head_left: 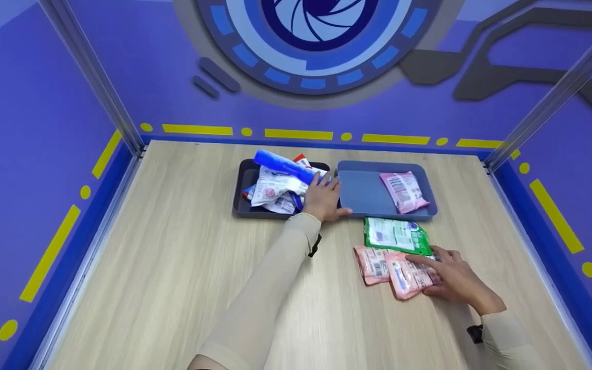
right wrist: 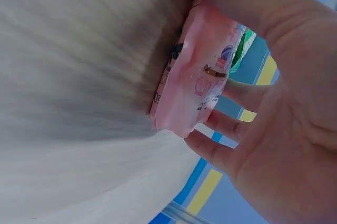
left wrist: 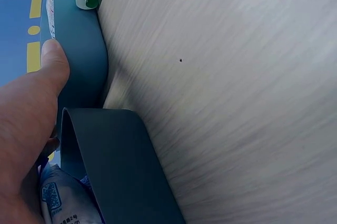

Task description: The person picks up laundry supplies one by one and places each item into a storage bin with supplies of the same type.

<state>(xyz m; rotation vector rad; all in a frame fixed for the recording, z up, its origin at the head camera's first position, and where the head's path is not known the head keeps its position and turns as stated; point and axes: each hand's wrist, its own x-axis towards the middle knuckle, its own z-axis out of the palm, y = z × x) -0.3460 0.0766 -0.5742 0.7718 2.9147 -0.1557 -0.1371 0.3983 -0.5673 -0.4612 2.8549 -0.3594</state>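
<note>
My left hand (head_left: 322,198) rests over the right end of the dark tray (head_left: 242,214), fingers spread over a blue tube-like packet (head_left: 288,167) and white packets (head_left: 275,185). In the left wrist view its thumb (left wrist: 52,58) points toward the blue-grey tray (left wrist: 84,50). With thumb and fingers at its edges, my right hand (head_left: 458,277) holds a pink packet (head_left: 408,277) on the table; the right wrist view shows this pink packet (right wrist: 202,76) between thumb and fingertips. Another pink packet (head_left: 373,264) lies partly under it, beside a green-and-white packet (head_left: 396,236).
Beside the dark tray stands the blue-grey tray (head_left: 360,192), with one pink packet (head_left: 405,191) at its right. Both sit toward the back of the wooden table (head_left: 183,267). Purple-blue panels (head_left: 136,61) with metal posts (head_left: 90,72) enclose three sides.
</note>
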